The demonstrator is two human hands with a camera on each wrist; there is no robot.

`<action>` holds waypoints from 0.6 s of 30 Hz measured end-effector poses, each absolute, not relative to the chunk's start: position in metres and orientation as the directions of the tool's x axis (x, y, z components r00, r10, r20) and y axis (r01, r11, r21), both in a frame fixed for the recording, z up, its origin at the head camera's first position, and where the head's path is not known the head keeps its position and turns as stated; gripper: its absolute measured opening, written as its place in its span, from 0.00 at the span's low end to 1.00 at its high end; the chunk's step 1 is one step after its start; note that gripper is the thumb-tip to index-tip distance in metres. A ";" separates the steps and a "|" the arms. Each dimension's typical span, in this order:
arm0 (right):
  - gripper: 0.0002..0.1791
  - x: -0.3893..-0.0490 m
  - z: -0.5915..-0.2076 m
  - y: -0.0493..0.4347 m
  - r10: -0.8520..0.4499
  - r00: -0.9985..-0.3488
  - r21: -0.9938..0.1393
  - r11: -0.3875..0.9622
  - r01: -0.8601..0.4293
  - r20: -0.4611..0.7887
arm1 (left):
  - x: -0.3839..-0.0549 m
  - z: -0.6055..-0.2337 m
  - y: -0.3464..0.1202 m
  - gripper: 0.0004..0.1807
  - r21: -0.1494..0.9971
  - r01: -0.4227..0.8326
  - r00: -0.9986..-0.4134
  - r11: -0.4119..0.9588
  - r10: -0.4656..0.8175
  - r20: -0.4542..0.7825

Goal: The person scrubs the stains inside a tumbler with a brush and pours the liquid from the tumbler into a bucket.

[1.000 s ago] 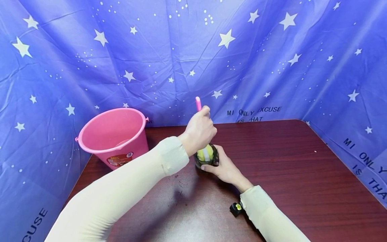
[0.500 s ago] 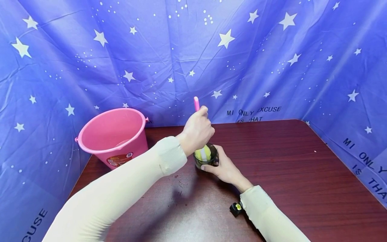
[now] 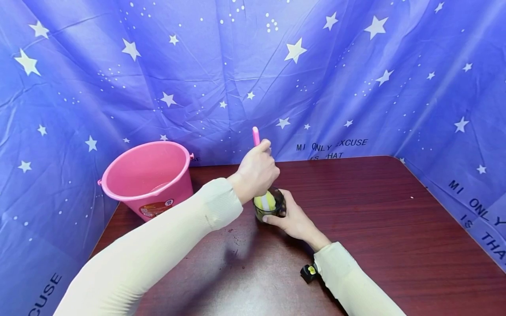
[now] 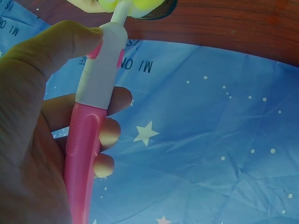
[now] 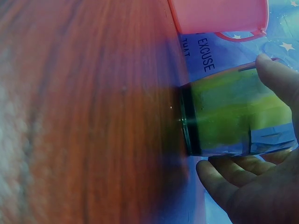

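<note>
My left hand (image 3: 257, 169) grips the pink and white handle (image 4: 96, 93) of a cup brush, thumb up on the white part in the left wrist view. The handle's pink end (image 3: 255, 136) sticks out above the fist. Its yellow and white sponge head (image 3: 265, 202) sits inside a dark see-through glass (image 5: 224, 116), filling much of it in the right wrist view. My right hand (image 3: 294, 219) holds that glass upright on the table, thumb on the near side and fingers round the far side. The brush's neck is hidden behind the left hand in the head view.
A pink bucket (image 3: 183, 193) stands at the left of the dark red wooden table (image 3: 356, 210). A black wrist strap piece (image 3: 308, 273) hangs by the right sleeve. Small drops (image 3: 236, 239) lie on the table near the glass. A blue star-patterned curtain (image 3: 221, 66) surrounds the table.
My left hand has shifted slightly to the left with the brush, and the sponge head sits a little further left in the glass. My right hand stays in place.
</note>
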State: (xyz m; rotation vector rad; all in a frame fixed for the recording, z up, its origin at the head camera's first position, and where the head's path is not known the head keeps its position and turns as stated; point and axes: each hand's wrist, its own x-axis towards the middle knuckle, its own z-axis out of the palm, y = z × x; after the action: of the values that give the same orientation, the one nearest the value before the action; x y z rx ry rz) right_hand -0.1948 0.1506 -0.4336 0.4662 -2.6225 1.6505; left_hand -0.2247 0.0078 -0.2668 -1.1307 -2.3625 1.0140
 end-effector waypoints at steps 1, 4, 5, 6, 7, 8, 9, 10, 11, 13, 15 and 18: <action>0.43 -0.195 -0.434 0.151 -0.245 -0.955 -0.879 0.401 -0.256 0.166 | -0.224 -0.267 0.008 0.09 -0.722 0.542 -0.629 0.430 0.778 -0.009; 0.43 -0.195 -0.434 0.151 -0.247 -0.953 -0.876 0.403 -0.264 0.174 | -0.224 -0.267 0.010 0.09 -0.715 0.548 -0.629 0.434 0.777 -0.011; 0.43 -0.196 -0.434 0.150 -0.248 -0.953 -0.877 0.400 -0.266 0.176 | -0.224 -0.267 0.010 0.09 -0.713 0.548 -0.631 0.438 0.776 -0.009; 0.43 -0.196 -0.434 0.150 -0.249 -0.952 -0.877 0.399 -0.268 0.178 | -0.224 -0.267 0.011 0.08 -0.710 0.548 -0.634 0.442 0.774 -0.007; 0.43 -0.196 -0.434 0.150 -0.249 -0.952 -0.877 0.398 -0.268 0.178 | -0.224 -0.267 0.011 0.08 -0.708 0.547 -0.636 0.447 0.772 -0.005; 0.43 -0.196 -0.434 0.150 -0.248 -0.952 -0.876 0.400 -0.269 0.179 | -0.224 -0.267 0.011 0.08 -0.706 0.546 -0.638 0.451 0.770 -0.002; 0.43 -0.196 -0.434 0.150 -0.248 -0.952 -0.876 0.400 -0.270 0.180 | -0.225 -0.267 0.011 0.08 -0.705 0.545 -0.640 0.454 0.769 0.001; 0.43 -0.196 -0.435 0.150 -0.246 -0.952 -0.875 0.401 -0.271 0.182 | -0.225 -0.267 0.011 0.08 -0.706 0.543 -0.640 0.455 0.769 0.004; 0.43 -0.196 -0.435 0.150 -0.245 -0.952 -0.874 0.402 -0.273 0.185 | -0.225 -0.268 0.011 0.08 -0.708 0.541 -0.639 0.455 0.769 0.006; 0.43 -0.196 -0.435 0.150 -0.245 -0.951 -0.872 0.403 -0.277 0.188 | -0.225 -0.268 0.012 0.08 -0.713 0.535 -0.638 0.453 0.770 0.010; 0.43 -0.196 -0.435 0.151 -0.245 -0.951 -0.870 0.406 -0.279 0.191 | -0.225 -0.269 0.013 0.08 -0.720 0.530 -0.635 0.448 0.773 0.014; 0.43 -0.197 -0.436 0.151 -0.246 -0.951 -0.870 0.407 -0.279 0.189 | -0.224 -0.270 0.014 0.09 -0.727 0.523 -0.635 0.445 0.772 0.015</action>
State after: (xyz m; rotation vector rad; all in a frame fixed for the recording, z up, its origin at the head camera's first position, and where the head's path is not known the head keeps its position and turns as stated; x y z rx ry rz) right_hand -0.1967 0.1508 -0.4356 0.4866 -2.6089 1.6221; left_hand -0.2244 0.0137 -0.2705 -1.1027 -2.3560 1.0056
